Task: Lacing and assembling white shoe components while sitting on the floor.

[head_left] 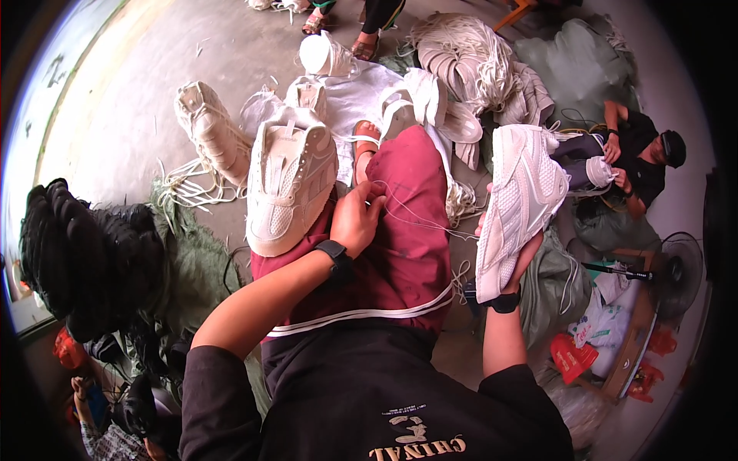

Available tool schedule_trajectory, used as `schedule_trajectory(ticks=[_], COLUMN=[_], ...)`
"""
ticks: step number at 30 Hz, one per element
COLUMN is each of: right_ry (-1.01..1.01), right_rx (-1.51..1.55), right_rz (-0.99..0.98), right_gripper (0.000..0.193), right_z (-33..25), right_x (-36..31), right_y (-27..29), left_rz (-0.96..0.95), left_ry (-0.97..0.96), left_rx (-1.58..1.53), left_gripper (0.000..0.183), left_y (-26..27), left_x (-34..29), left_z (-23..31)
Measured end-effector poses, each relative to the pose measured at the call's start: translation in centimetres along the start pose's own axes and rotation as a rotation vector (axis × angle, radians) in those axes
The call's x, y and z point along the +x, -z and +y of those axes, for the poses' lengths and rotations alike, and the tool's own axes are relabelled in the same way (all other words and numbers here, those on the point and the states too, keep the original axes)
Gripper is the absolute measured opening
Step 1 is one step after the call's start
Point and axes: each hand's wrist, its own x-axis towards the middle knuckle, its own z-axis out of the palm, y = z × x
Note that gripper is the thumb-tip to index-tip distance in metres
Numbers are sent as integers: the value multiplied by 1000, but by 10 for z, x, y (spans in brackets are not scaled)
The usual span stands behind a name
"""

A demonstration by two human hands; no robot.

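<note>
My right hand (527,257) grips a white and beige sneaker (524,192) from beneath, off to the right of my knees; the shoe hides most of its fingers. Over my maroon trousers, my left hand (359,221) is closed in a pinch on a thin thread (419,221). The thread runs in loose loops across to the sneaker's near side. Whether a needle is in my left fingers is too small to tell. A second white sneaker (288,184), unlaced, rests on my left thigh, its toe toward me.
Another sneaker (211,131) lies left on the floor beside loose laces. White shoe parts (415,100) lie on a pale cloth ahead, near bundled soles (469,58). Black bundles (84,253) stand left. A co-worker (642,154) handles a shoe at right, near a fan (676,276).
</note>
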Motion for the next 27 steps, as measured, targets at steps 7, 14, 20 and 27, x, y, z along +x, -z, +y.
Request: schedule_trajectory(ticks=[7, 14, 20, 27], right_ry=[-48, -40, 47, 92], right_rx=[73, 83, -15, 40], right_rz=[34, 81, 137, 173], right_gripper=[73, 68, 55, 43], right_z=[-1, -4, -2, -4], right_x=[3, 0, -6, -11], right_y=[-12, -17, -17, -25], left_rz=[6, 6, 14, 7], left_ry=[42, 145, 141, 1], left_rx=[12, 52, 12, 93], left_gripper=[23, 17, 15, 21], left_y=[4, 15, 12, 4], left_x=[5, 4, 1, -1], left_z=[3, 19, 19, 4])
